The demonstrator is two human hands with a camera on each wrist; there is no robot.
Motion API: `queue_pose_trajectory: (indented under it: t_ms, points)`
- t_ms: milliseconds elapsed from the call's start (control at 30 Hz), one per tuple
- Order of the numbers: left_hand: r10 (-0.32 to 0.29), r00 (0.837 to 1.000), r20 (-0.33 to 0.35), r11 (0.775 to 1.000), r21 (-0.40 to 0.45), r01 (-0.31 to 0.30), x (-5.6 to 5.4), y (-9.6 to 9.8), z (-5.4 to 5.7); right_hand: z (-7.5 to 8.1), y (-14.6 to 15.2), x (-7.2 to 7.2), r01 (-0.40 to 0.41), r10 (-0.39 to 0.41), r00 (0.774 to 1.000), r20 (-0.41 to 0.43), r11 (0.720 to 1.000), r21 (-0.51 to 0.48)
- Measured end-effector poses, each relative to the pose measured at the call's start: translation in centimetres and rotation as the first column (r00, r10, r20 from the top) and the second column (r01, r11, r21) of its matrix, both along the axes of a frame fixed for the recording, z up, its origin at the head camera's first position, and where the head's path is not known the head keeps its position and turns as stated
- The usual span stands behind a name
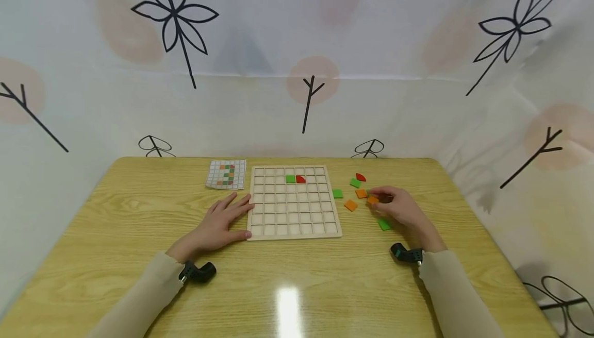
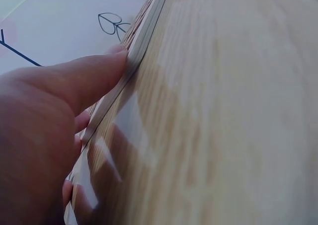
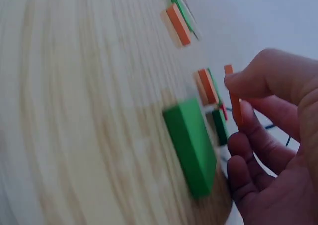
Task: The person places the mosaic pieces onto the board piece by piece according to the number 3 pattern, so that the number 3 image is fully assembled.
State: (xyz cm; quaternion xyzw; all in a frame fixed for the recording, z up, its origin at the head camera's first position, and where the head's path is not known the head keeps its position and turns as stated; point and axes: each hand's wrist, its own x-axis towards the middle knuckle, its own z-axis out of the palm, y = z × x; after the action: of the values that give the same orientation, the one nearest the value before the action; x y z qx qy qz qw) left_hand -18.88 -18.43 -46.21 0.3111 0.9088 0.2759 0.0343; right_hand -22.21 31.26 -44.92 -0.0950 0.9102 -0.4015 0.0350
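Observation:
A pale wooden grid board (image 1: 294,228) lies on the table, with a green square tile (image 1: 290,179) and a red rounded tile (image 1: 300,179) side by side in its upper part. My left hand (image 1: 217,226) rests at the board's left edge, fingers spread; its thumb touches the rim in the left wrist view. To the right of the board, my right hand (image 1: 402,206) pinches an orange tile (image 3: 234,98) between thumb and fingers, raised off the table. Close under that hand lies a green tile (image 3: 191,148), large in the right wrist view.
A printed pattern card (image 1: 214,175) lies left of the board's top corner. Loose tiles sit right of the board: green (image 1: 337,193), orange (image 1: 350,205), another orange (image 1: 361,193), and a red one (image 1: 361,177). A patterned cloth (image 1: 260,116) hangs behind the table.

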Motion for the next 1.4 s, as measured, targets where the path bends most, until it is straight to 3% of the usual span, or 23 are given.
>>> queue_pose_trajectory:
  t_ms: [400,733,933,1400]
  points:
    - [0.003,1.000,0.004,1.000,-0.021,-0.003,0.1,-0.2,0.1,0.4,-4.5,-0.7,-0.096,0.102,0.990,-0.096,0.994,0.061]
    - [0.004,1.000,-0.010,1.000,-0.022,-0.004,-0.1,-0.2,-0.2,0.7,-8.9,-2.7,-0.155,0.154,0.980,-0.129,0.988,0.003]
    - [0.000,1.000,-0.011,1.000,-0.014,-0.001,0.0,-0.3,-0.2,0.7,-11.7,-4.1,-0.169,0.162,0.981,-0.108,0.984,-0.057]
    - [0.007,1.000,-0.001,1.000,-0.016,-0.007,0.0,-0.2,-0.3,0.4,-17.1,-6.4,-0.176,0.158,0.972,-0.175,0.981,-0.087]
